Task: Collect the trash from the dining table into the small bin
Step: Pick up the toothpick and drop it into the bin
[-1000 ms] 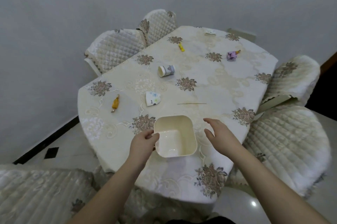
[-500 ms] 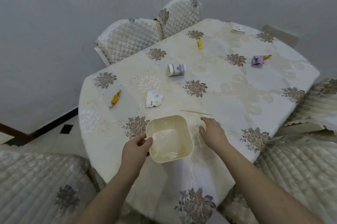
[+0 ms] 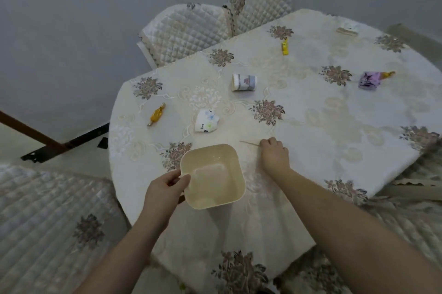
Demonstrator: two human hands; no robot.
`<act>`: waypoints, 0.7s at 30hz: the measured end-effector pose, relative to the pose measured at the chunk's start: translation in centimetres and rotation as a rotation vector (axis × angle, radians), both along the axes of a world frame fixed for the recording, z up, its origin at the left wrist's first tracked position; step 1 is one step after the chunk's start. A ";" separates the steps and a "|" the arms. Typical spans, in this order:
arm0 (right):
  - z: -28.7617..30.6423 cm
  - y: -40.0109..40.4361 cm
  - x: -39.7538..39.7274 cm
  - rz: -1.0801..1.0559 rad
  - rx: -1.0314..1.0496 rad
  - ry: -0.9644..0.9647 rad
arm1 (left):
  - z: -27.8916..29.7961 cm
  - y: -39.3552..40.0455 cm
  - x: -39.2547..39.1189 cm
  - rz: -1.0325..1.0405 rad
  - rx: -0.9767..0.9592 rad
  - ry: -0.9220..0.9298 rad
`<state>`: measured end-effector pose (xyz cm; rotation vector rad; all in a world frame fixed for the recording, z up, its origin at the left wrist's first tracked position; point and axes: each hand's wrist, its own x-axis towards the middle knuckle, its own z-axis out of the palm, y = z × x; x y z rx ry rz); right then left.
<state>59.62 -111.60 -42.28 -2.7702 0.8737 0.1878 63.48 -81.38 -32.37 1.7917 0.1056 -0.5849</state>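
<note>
Left grip [image 3: 165,188] clamps the bin [image 3: 212,176] rim, right grip [image 3: 273,153] pinches a skewer [image 3: 248,143] on the floral-clothed table [image 3: 334,126].

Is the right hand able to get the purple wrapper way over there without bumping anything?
Probably yes. The right hand is busy at the thin stick now, but only bare tablecloth lies between it and the purple wrapper. It is far across the table, so a long stretch or lean seems needed.

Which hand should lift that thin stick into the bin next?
Right. The right hand already has its fingertips at the thin stick, just beyond the small bin. The left hand is busy gripping the bin's rim, holding it.
</note>
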 end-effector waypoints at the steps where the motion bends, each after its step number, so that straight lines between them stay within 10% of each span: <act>1: -0.2 -0.1 0.2 -0.006 -0.011 -0.013 | 0.1 0.0 0.0 0.009 0.000 0.006; 10: -0.9 -0.7 -0.1 0.088 -0.074 0.045 | 0.7 0.4 -0.1 0.023 -0.009 -0.002; 21: 6.0 6.3 -4.3 -0.299 0.697 -0.614 | 0.6 2.8 1.1 -0.040 -0.039 -0.004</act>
